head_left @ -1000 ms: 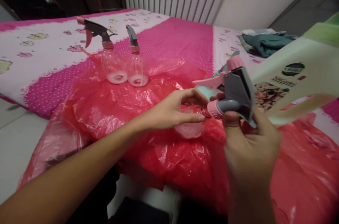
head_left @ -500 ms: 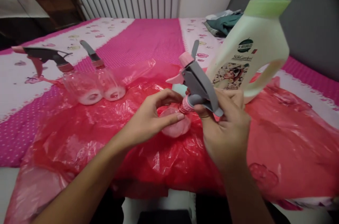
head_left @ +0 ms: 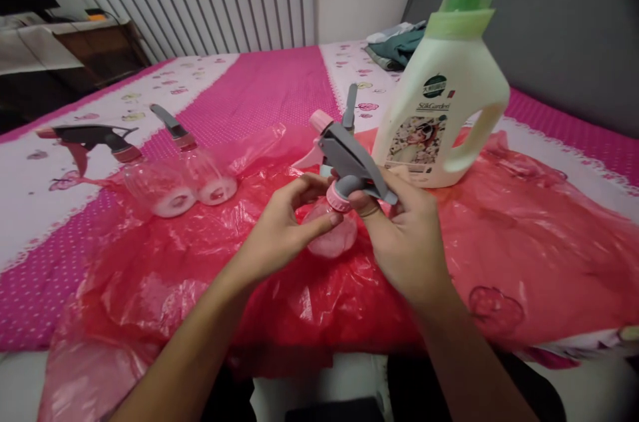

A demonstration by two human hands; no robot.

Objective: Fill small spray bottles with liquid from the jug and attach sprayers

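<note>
My left hand [head_left: 282, 225] is closed round a small clear spray bottle [head_left: 333, 235] that stands on a red plastic sheet [head_left: 524, 235]. My right hand [head_left: 404, 235] grips the grey and pink trigger sprayer head [head_left: 344, 162] at its pink collar, right on the bottle's neck. The head tilts to the upper left. Just behind the hands stands a large white detergent bottle [head_left: 444, 102] with a green cap.
Two more clear spray bottles [head_left: 164, 186] [head_left: 210, 176] with grey triggers stand on the sheet at the left. The sheet covers a pink and white bed [head_left: 284, 82]. Folded clothes [head_left: 394, 42] lie at the far side, a radiator [head_left: 210, 2] behind.
The view has swung right and back, so the detergent bottle now shows whole. The sprayer head has come down upright onto the bottle's neck, and both hands have kept their hold.
</note>
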